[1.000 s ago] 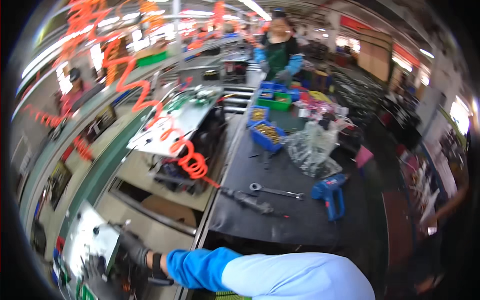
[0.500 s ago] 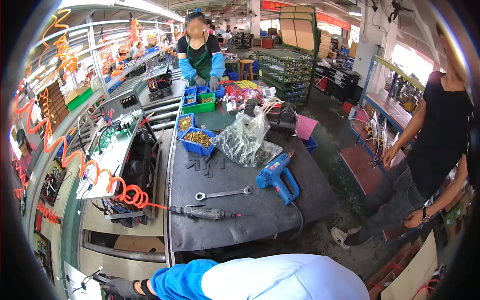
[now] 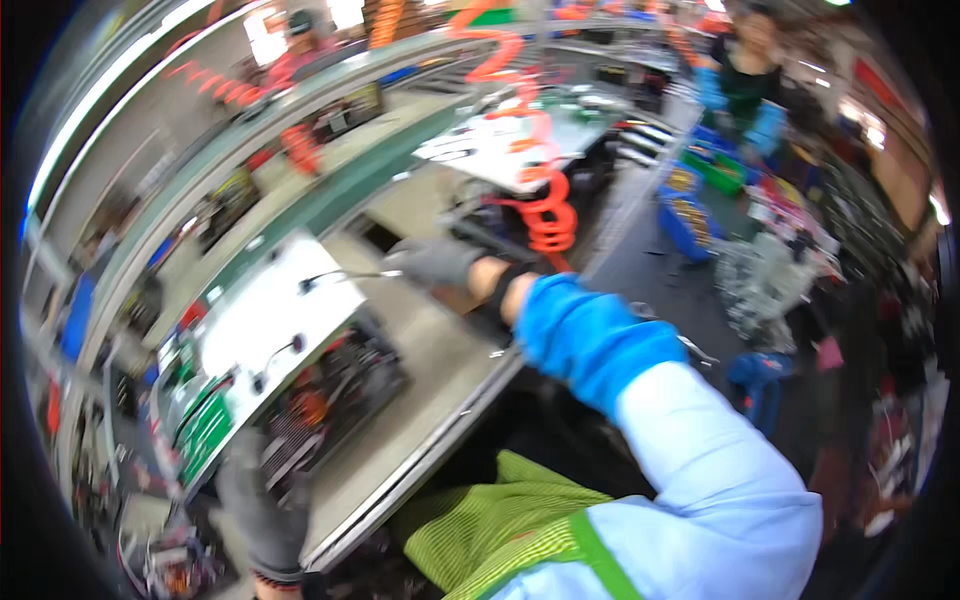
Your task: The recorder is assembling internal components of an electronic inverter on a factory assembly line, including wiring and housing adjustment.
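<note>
Motion blurs the whole view. A machine unit (image 3: pixel 345 385) with dark innards lies on the work line at left, its white panel (image 3: pixel 275 310) tilted up and a green circuit board (image 3: pixel 207 435) at the near end. From the panel a thin dark cable (image 3: pixel 340 274) runs to the fingertips of my right hand (image 3: pixel 432 266), which wears a grey glove and looks closed on the cable's end. My left hand (image 3: pixel 262 505), gloved too, is at the unit's near end, thumb apart from the stretched fingers; whether it touches is smeared.
A second unit with a white panel (image 3: pixel 520 150) stands farther along the line, below an orange coiled hose (image 3: pixel 550 215). On the dark bench at right are a blue bin of brass parts (image 3: pixel 690 222), a plastic bag (image 3: pixel 765 285) and a blue power tool (image 3: pixel 760 380). A co-worker (image 3: pixel 745 75) stands beyond.
My view has swung left, so the bench has shifted to the right. My left hand has come into view, and the unit at lower left now shows more fully beside my right hand.
</note>
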The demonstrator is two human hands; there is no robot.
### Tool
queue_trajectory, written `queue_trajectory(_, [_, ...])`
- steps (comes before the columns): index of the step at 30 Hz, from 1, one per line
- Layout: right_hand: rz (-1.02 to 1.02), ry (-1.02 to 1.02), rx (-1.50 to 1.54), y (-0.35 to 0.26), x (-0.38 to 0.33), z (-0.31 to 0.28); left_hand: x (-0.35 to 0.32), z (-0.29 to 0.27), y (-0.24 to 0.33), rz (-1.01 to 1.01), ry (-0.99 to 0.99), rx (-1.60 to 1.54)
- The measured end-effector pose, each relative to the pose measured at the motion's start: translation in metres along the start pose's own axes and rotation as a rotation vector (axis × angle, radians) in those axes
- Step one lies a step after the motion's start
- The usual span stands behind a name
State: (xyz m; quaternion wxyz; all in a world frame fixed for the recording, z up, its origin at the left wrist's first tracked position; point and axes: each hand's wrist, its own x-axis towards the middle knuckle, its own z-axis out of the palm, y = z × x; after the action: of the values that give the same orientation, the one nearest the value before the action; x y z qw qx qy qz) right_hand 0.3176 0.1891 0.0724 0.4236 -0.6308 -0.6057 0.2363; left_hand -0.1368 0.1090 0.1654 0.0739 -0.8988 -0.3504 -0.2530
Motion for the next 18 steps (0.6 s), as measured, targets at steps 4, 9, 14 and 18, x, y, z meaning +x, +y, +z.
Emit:
queue_trajectory(4, [0.090, -0.195, -0.338, 0.026, 0.037, -0.010, -0.066, 0.044, -0.023, -0.285, -0.430, -0.634])
queue_trajectory(9, [-0.170, -0.283, -0.443, 0.074, 0.083, 0.042, -0.131, 0.142, -0.113, -0.765, -0.443, -1.075])
queue_trajectory(14, [-0.110, -0.283, -0.656, 0.106, 0.131, 0.078, -0.138, 0.194, -0.137, -0.442, -0.259, -0.455])
queue_trajectory(18, [-0.037, -0.296, -0.745, 0.129, 0.158, 0.089, -0.126, 0.213, -0.127, -1.225, -0.103, -1.061])
